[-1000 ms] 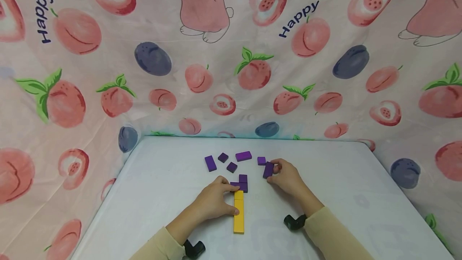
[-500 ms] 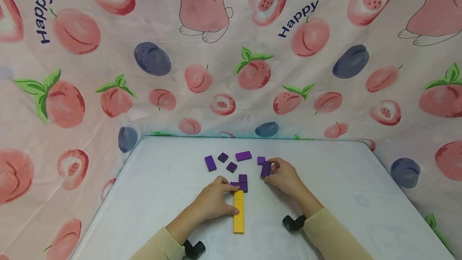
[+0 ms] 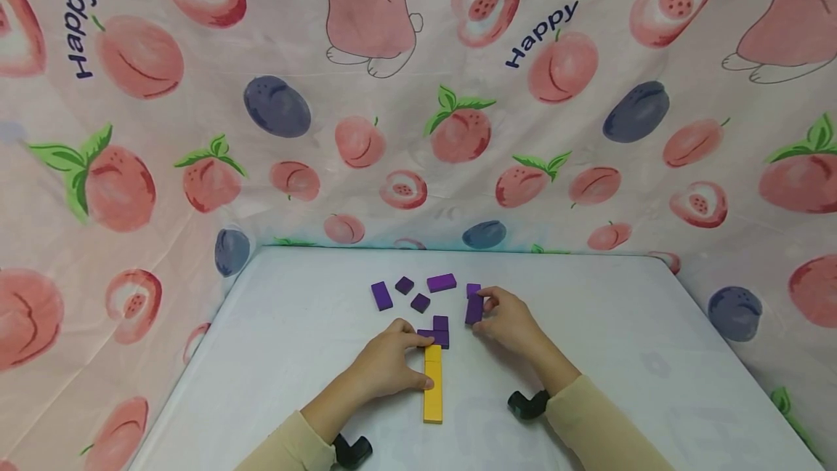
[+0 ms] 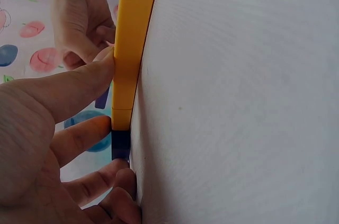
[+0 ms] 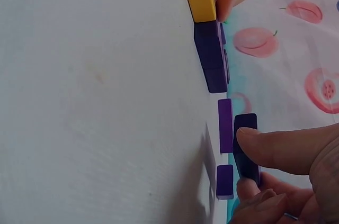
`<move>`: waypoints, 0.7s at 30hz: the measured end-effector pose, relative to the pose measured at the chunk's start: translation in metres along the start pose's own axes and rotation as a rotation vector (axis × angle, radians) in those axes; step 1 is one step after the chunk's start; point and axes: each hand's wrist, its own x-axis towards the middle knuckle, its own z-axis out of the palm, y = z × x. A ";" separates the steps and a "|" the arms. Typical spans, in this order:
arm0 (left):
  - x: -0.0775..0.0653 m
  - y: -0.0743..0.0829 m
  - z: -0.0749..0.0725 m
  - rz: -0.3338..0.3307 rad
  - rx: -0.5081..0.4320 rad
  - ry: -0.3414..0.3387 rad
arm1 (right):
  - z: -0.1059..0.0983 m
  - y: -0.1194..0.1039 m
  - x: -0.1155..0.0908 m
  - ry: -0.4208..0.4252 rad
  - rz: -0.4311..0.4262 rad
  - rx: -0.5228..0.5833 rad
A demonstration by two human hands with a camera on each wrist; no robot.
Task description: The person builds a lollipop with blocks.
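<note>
In the head view my left hand (image 3: 386,360) rests against a straight row of yellow blocks (image 3: 433,391), its thumb and index finger spread along them. The thumb touches the yellow (image 4: 127,49); the index finger reaches where yellow meets purple. Joined purple blocks (image 3: 441,323) stand at the row's far end, partly covered by that hand. My right hand (image 3: 513,318) pinches an oblong purple block (image 3: 474,309) between thumb and fingers. In the right wrist view this held block (image 5: 246,144) appears lifted off the table. Just behind it lies a small purple cube (image 3: 474,288), partly hidden in the head view.
Behind the built row lie loose purple pieces on the white table (image 3: 294,355): an oblong block (image 3: 381,296), two small cubes (image 3: 404,285) and another oblong block (image 3: 441,282). A fruit-print cloth (image 3: 405,129) hangs beyond the far edge. Black devices (image 3: 528,405) sit at the wrists.
My right hand has moved a little to the left with the purple block, which now overlaps the small cube and stands straighter. The left hand and the yellow row have not moved.
</note>
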 end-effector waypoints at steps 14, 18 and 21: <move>0.000 0.001 -0.001 -0.002 0.005 0.000 | 0.013 -0.006 0.001 -0.021 -0.009 -0.014; 0.000 0.001 -0.001 -0.007 0.003 0.000 | 0.015 -0.008 0.000 -0.032 -0.016 -0.011; 0.000 0.001 0.000 -0.007 0.004 0.001 | 0.016 -0.009 0.000 -0.047 -0.016 -0.007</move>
